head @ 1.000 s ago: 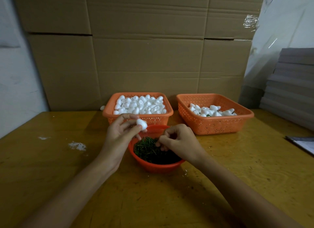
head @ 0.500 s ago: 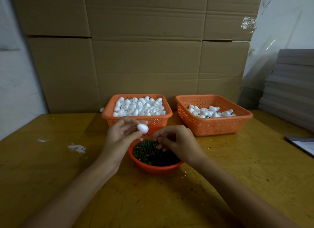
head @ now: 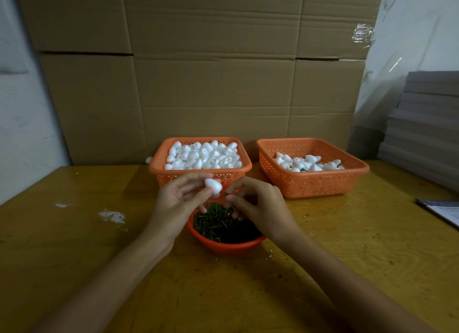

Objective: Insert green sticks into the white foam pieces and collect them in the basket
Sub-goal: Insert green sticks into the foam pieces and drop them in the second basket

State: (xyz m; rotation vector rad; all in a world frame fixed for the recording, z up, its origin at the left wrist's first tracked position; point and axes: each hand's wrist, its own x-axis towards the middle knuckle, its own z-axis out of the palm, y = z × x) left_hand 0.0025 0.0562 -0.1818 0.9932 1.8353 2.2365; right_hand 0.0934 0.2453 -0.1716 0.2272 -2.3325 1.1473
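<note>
Left hand point(head: 178, 202) and right hand point(head: 259, 204) meet just above the round orange bowl point(head: 223, 245) of green sticks point(head: 218, 224), so supply lies right beneath the work. The left pinches one white foam piece point(head: 213, 185) between thumb and fingertips, turned toward the right, whose thumb and forefinger nip what looks like a single stick point(head: 226, 193), aimed, I judge, for pushing in. Beyond, the left basket point(head: 159, 170) brims with bare pieces; the right basket point(head: 323, 175) holds the few finished ones.
</note>
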